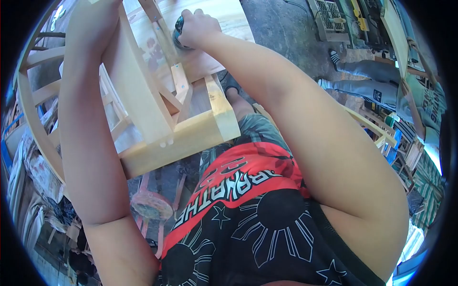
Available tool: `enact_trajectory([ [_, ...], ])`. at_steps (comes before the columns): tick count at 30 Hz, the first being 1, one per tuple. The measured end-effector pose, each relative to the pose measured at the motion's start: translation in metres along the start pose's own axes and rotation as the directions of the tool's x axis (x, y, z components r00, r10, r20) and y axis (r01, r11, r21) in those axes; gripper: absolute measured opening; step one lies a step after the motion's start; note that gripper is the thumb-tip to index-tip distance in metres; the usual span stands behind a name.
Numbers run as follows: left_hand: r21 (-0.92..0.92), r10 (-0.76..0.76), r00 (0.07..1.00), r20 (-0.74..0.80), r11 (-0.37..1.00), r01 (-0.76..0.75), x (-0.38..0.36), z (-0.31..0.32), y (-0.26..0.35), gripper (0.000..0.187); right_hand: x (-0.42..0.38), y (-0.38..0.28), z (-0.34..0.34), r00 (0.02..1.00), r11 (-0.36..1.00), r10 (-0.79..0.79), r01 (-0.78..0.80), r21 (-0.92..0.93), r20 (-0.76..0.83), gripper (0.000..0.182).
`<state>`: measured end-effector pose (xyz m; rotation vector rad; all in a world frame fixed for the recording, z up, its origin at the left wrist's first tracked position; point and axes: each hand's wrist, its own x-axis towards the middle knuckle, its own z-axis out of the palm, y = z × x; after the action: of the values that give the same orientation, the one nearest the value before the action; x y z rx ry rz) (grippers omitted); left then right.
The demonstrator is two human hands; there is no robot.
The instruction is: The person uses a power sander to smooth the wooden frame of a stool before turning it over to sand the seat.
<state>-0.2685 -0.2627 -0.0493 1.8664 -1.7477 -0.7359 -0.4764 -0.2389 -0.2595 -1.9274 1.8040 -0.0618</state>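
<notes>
My right hand (199,29) is closed around a dark teal-and-black tool (178,29) whose kind I cannot make out. The tool is over a pale wooden panel (234,24), beside a screwed strip of the wooden frame (179,148). Boards and short braces with screw heads make up this frame, which lies in front of my body. My left arm reaches up along the frame's left side. At the top edge, my left hand (98,9) is partly cut off, and its fingers are out of sight.
Below the frame stands a worn pink stool (151,206). A curved slatted wooden piece (40,138) borders the left side, near crumpled cloth (36,167). To the right, another person (381,86) stands near a board. A gridded metal-and-wood unit (329,19) sits at the upper right.
</notes>
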Motion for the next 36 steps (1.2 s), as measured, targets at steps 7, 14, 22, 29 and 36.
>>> enact_trajectory([
  [7,0.002,-0.057,0.996,-0.066,0.998,0.057,-0.001,0.003,0.01,0.066,0.059,-0.008,-0.026,0.998,0.999,0.016,-0.019,0.046,0.054,0.064],
  [14,-0.068,-0.081,0.996,-0.023,0.995,0.079,-0.005,0.002,0.008,0.066,0.034,-0.002,-0.024,0.998,0.999,-0.018,0.016,0.038,0.066,0.06],
  [22,-0.074,-0.111,0.994,-0.022,0.991,0.109,-0.011,0.002,0.017,0.072,-0.049,0.038,-0.012,0.997,0.994,-0.011,0.003,0.107,0.074,0.062],
  [29,-0.087,-0.097,0.995,-0.035,0.992,0.094,-0.011,0.003,0.018,0.071,-0.024,0.125,-0.029,0.964,0.964,0.266,-0.266,0.001,-0.007,0.073],
  [36,-0.041,-0.088,0.995,-0.039,0.995,0.086,-0.007,0.002,0.015,0.07,-0.023,0.161,-0.032,0.901,0.905,0.426,-0.422,0.062,-0.084,0.076],
])
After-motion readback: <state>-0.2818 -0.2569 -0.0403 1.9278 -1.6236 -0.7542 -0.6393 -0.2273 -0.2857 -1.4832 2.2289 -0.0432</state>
